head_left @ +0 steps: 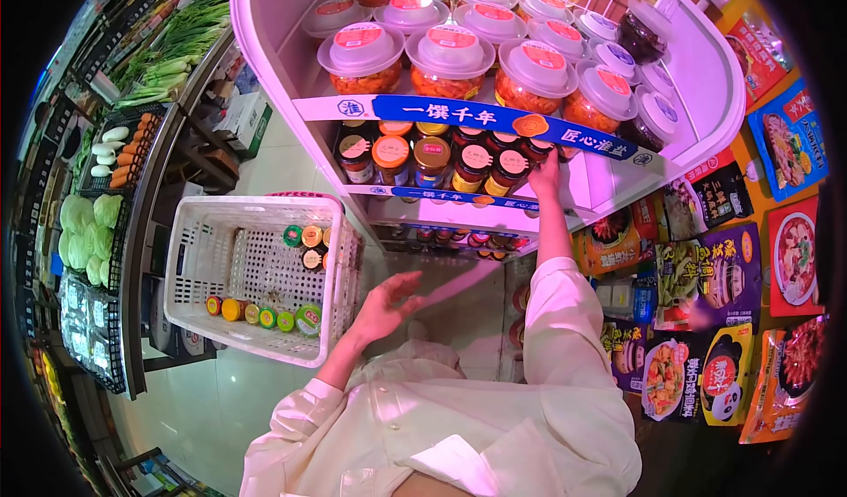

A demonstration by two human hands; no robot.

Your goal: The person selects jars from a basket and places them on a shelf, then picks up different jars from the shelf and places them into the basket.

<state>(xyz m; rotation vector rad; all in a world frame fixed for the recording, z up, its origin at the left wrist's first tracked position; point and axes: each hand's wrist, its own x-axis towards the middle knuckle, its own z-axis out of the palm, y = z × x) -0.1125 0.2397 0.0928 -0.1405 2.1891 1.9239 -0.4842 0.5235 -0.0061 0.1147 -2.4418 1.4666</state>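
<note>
Jars (507, 172) look dark on shelf (589, 179); basket (251, 345) beside it holds colourful-lidded ones; your left hand (388, 306) is half-open, right hand's (545, 169) grip unclear.

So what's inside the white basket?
The white basket holds a row of jars with orange, yellow and green lids, and a small cluster near its shelf-side end. Their lower parts and anything beneath them are hidden.

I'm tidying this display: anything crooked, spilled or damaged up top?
One dark-filled tub, at the right rear of the top shelf, looks tilted, though the lens may exaggerate that. No spill or damage shows.
</note>
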